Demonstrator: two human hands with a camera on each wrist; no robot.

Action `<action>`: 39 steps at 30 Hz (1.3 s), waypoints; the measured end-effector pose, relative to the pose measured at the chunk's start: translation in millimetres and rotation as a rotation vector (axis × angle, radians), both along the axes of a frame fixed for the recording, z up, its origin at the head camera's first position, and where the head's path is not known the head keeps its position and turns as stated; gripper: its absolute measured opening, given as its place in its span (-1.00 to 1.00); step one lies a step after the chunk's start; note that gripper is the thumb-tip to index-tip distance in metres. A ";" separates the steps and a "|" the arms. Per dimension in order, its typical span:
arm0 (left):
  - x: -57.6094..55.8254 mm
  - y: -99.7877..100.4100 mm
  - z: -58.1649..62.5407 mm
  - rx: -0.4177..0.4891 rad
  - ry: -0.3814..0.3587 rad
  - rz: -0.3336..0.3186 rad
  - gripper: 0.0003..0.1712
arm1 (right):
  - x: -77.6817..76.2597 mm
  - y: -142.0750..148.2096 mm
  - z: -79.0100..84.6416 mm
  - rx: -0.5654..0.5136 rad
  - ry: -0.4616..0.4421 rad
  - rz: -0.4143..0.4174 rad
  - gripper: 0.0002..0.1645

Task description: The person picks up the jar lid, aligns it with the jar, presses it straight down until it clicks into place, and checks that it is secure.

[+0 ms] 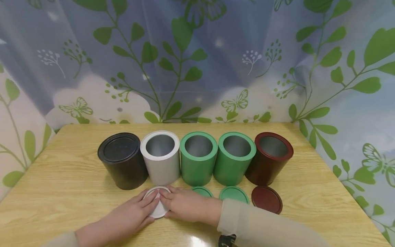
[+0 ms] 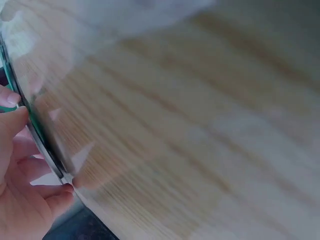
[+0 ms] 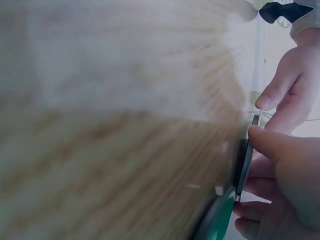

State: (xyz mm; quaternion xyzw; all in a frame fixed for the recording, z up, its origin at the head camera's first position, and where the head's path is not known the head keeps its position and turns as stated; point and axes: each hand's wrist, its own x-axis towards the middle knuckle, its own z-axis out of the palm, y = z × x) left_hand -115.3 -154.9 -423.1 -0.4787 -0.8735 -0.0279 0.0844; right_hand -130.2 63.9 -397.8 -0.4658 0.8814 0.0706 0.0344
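A round white lid (image 1: 159,210) lies low over the wooden table, in front of the open white can (image 1: 164,171). My left hand (image 1: 131,214) holds it from the left, with fingers across its top. From the right, my right hand (image 1: 192,205) holds the same lid. In the wrist views the lid (image 3: 246,165) shows edge-on, thumbs and fingertips at its rim. Whether it touches the table is hard to tell. Just right of my right hand lie two green lids (image 1: 234,194), one partly hidden behind the forearm, and a dark red lid (image 1: 267,200).
Along the back of the table (image 1: 71,164) stand a black can (image 1: 126,171) with its lid on, two open green cans (image 1: 199,169) and an open dark red can (image 1: 266,169), in one row with the white can. A leaf-patterned curtain (image 1: 197,85) hangs behind.
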 end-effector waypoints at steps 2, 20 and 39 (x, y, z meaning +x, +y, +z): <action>0.4 -0.6 -0.4 0.024 0.013 -0.008 -0.44 | 0.0 1.4 1.3 -0.016 -0.024 -0.004 -0.33; 9.6 0.1 25.4 0.213 0.143 -0.026 -0.43 | 9.6 14.4 35.3 -0.083 -0.028 -0.016 -0.36; 10.8 1.6 70.8 0.330 0.267 -0.056 -0.35 | 17.0 23.0 78.9 -0.218 0.150 0.048 -0.36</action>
